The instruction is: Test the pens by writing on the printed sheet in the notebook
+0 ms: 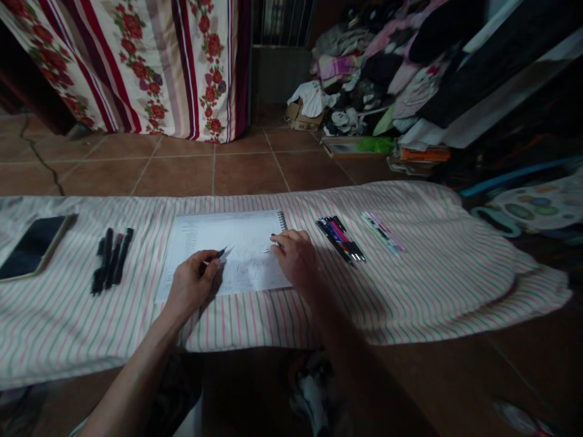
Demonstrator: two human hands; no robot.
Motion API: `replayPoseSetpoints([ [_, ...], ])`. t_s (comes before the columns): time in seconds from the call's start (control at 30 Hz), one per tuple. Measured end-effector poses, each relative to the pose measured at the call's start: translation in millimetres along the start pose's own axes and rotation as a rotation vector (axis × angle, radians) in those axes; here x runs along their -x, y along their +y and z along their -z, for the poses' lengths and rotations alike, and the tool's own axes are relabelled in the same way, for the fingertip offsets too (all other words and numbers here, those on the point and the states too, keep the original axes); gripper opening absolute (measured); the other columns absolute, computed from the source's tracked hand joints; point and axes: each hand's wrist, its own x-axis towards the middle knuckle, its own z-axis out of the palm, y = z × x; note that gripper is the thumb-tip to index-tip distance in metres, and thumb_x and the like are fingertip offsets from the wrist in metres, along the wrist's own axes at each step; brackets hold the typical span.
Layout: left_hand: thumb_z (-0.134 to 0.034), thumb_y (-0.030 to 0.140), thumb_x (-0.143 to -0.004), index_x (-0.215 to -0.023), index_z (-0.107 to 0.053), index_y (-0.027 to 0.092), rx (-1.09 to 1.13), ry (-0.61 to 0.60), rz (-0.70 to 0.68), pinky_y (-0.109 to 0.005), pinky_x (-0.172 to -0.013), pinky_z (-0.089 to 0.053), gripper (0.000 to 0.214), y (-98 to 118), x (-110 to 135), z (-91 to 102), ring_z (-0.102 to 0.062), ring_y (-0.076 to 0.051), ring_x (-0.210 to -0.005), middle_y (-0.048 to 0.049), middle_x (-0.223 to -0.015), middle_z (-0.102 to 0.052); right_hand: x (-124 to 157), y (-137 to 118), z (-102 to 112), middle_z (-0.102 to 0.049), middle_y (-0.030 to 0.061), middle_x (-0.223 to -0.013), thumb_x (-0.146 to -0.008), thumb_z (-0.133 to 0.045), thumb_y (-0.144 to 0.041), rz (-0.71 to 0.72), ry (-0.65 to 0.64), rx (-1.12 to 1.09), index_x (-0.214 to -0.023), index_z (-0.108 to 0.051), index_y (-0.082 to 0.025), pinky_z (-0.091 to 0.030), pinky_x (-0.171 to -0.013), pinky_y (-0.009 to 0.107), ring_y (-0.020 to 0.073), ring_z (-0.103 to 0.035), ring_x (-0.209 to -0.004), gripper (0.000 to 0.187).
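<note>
A spiral notebook (228, 243) lies open on a striped cloth (410, 285) spread over the floor. My left hand (191, 285) is closed on a dark pen (218, 254), its tip pointing at the page. My right hand (296, 258) rests on the notebook's right part, fingers curled round a silvery pen (269, 247) whose tip touches the paper.
A phone (31, 246) lies at the cloth's left end, with three black pens (112, 260) beside it. Several coloured pens (340, 238) and a pale pen packet (382, 232) lie to the right. Behind are a floral curtain (146, 60) and piled clothes (378, 67).
</note>
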Motion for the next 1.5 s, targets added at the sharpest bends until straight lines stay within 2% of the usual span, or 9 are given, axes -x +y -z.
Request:
replayPoseSetpoints([
  [0.27,-0.055,0.038,-0.076,-0.094,-0.065,0.017,0.014,0.002,-0.029,-0.028,-0.054,-0.046,0.029,9,-1,-3.0,-0.060,-0.016,-0.056,-0.0011,-0.063,-0.064,-3,9,3,-0.066,0.0081,-0.094,-0.083,-0.056,-0.021,-0.035,0.029,-0.017,-0.098,-0.070,-0.018,-0.039,-0.081,0.033,0.0218,-0.053,-0.091,0.021],
  [0.5,-0.057,0.039,-0.075,-0.092,-0.065,0.017,0.084,0.025,-0.029,-0.029,-0.057,-0.048,0.029,5,-3,-8.6,-0.062,-0.018,-0.061,-0.0022,-0.066,-0.066,-5,22,11,-0.069,0.0089,-0.093,-0.083,-0.051,-0.017,-0.112,0.057,-0.018,-0.095,-0.070,-0.017,-0.040,-0.083,0.033,0.0214,-0.057,-0.091,0.022],
  [0.73,-0.062,0.050,-0.069,-0.101,-0.063,0.014,0.424,-0.043,0.171,-0.024,-0.046,-0.041,0.048,22,4,-19.1,-0.056,-0.013,-0.048,0.0001,-0.058,-0.062,-4,13,11,-0.069,0.0078,-0.092,-0.083,-0.049,-0.017,-0.130,0.054,-0.058,-0.095,-0.070,-0.017,-0.043,-0.079,0.030,0.0193,-0.060,-0.083,0.024],
  [0.87,-0.067,0.047,-0.065,-0.099,-0.062,0.013,0.581,-0.050,0.200,-0.024,-0.046,-0.041,0.049,32,5,-22.6,-0.054,-0.011,-0.047,-0.0001,-0.062,-0.061,-3,4,10,-0.069,0.0077,-0.089,-0.084,-0.050,-0.020,-0.119,0.023,-0.090,-0.093,-0.070,-0.018,-0.044,-0.078,0.030,0.0189,-0.061,-0.083,0.022],
  [0.97,-0.067,0.041,-0.067,-0.097,-0.062,0.013,0.652,-0.085,0.193,-0.022,-0.044,-0.038,0.041,34,5,-23.8,-0.050,-0.008,-0.046,-0.0002,-0.064,-0.061,-3,-4,7,-0.070,0.0066,-0.088,-0.083,-0.052,-0.021,-0.089,0.015,-0.218,-0.090,-0.071,-0.019,-0.046,-0.077,0.028,0.0172,-0.062,-0.080,0.020],
  [1.07,-0.067,0.038,-0.069,-0.096,-0.063,0.013,0.712,-0.153,0.224,-0.019,-0.042,-0.033,0.037,35,7,-25.4,-0.046,-0.006,-0.045,0.0007,-0.061,-0.059,-4,-14,4,-0.071,0.0047,-0.090,-0.082,-0.052,-0.021,-0.091,-0.010,-0.457,-0.090,-0.070,-0.019,-0.048,-0.074,0.025,0.0144,-0.063,-0.078,0.019],
  [1.3,-0.069,0.037,-0.068,-0.094,-0.066,0.013,0.795,-0.202,0.267,-0.019,-0.045,-0.034,0.036,44,14,-31.1,-0.049,-0.007,-0.050,-0.0014,-0.065,-0.062,-7,-29,4,-0.070,0.0027,-0.077,-0.083,-0.048,-0.026,-0.222,-0.244,-0.809,-0.099,-0.068,-0.017,-0.047,-0.052,0.022,0.0105,-0.060,-0.056,0.026],
  [1.37,-0.069,0.037,-0.068,-0.093,-0.066,0.013,0.796,-0.208,0.259,-0.020,-0.045,-0.034,0.035,45,14,-31.8,-0.050,-0.007,-0.050,-0.0020,-0.066,-0.063,-6,-28,4,-0.070,0.0027,-0.080,-0.083,-0.050,-0.024,-0.184,-0.205,-0.767,-0.097,-0.068,-0.017,-0.049,-0.057,0.022,0.0109,-0.061,-0.062,0.024],
  [1.5,-0.067,0.035,-0.069,-0.092,-0.065,0.012,0.799,-0.195,0.260,-0.021,-0.047,-0.035,0.033,44,13,-31.3,-0.052,-0.009,-0.052,-0.0033,-0.068,-0.064,-4,-17,2,-0.068,0.0045,-0.087,-0.081,-0.055,-0.017,-0.077,-0.050,-0.455,-0.091,-0.070,-0.018,-0.048,-0.071,0.024,0.0122,-0.061,-0.072,0.019],
])
